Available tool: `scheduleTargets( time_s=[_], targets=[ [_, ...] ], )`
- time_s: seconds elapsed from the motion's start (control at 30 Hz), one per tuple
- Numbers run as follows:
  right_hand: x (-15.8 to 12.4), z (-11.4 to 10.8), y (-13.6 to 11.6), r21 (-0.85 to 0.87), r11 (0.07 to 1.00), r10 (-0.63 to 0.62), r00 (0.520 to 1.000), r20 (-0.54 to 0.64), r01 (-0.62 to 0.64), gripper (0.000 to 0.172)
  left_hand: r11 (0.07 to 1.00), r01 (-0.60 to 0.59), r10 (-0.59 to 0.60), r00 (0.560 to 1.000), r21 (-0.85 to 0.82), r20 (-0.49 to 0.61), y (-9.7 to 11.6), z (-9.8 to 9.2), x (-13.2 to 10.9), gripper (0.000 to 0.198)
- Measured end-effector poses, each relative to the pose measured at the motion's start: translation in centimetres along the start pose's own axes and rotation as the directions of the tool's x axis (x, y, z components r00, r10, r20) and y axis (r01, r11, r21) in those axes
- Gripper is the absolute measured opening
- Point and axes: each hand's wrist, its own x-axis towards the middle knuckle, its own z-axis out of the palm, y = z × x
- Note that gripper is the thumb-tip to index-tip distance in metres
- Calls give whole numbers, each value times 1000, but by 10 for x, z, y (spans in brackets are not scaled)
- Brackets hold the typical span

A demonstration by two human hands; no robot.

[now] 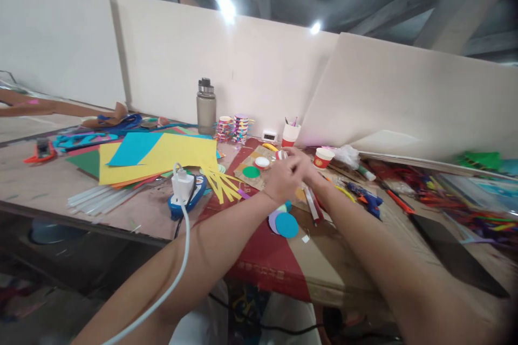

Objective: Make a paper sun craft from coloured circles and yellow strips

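Note:
Both my hands come together over the middle of the table, near a small red and white paper piece (pixel 281 155) that shows just past my fingers. My left hand (pixel 281 179) is curled, and what it holds, if anything, is hidden. Against it rests my right hand (pixel 301 164), its fingers bent and partly covered. A white round piece with a red rim (pixel 262 163) and a green disc (pixel 251 172) lie to the left. Nearer me are a blue disc (pixel 287 225) and a purple one under it. A red paper cup (pixel 323 158) stands to the right.
Yellow paper (pixel 170 156), clear sticks (pixel 105 199) and a power strip with a white plug (pixel 183 188) lie left. A bottle (pixel 206 108) and a pen cup (pixel 290 135) stand behind. A blue glue gun (pixel 368 199) and dark board (pixel 453 253) lie right.

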Motion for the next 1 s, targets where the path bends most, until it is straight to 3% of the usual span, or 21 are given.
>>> scheduleTargets(
  time_s=[0.03,0.1,0.13,0.2,0.27,0.33,0.43,0.53,0.67,0.83,1.0],
  targets=[
    [-6,-7,-4,29,1000,10,1000,-6,-10,30,990,104,-114,988,-96,-103,-4,-4,6,30],
    [-19,-17,-15,129,990,68,997,-30,-63,40,916,284,-348,914,-282,-210,-11,-10,18,24],
    [-26,-20,-20,186,980,84,996,-43,-75,45,844,384,-465,872,-376,-154,-13,-13,22,25],
    [-38,-22,-28,254,966,77,994,-82,-54,48,650,564,-599,793,-510,113,-16,-16,27,36],
    [-45,-21,-32,233,972,34,990,-137,-1,48,534,637,-554,760,-556,339,-19,-16,27,40],
    [-49,-19,-31,148,987,-30,983,-184,58,48,485,650,-508,754,-585,417,-21,-12,25,35],
    [-48,-20,-28,31,990,-129,971,-203,138,46,447,620,-481,775,-645,411,-25,-8,22,29],
    [-47,-24,-27,37,985,-156,965,-209,167,44,386,609,-460,778,-693,428,-29,-7,23,30],
    [-48,-24,-30,72,988,-118,971,-209,135,43,325,604,-455,775,-728,439,-32,-8,24,28],
    [-48,-26,-35,36,994,-90,959,-270,104,44,324,543,-505,792,-775,344,-32,-10,24,20],
    [-46,-30,-34,212,971,155,965,-211,-109,43,318,545,-624,737,-776,261,-28,-16,28,36]
  ],
)
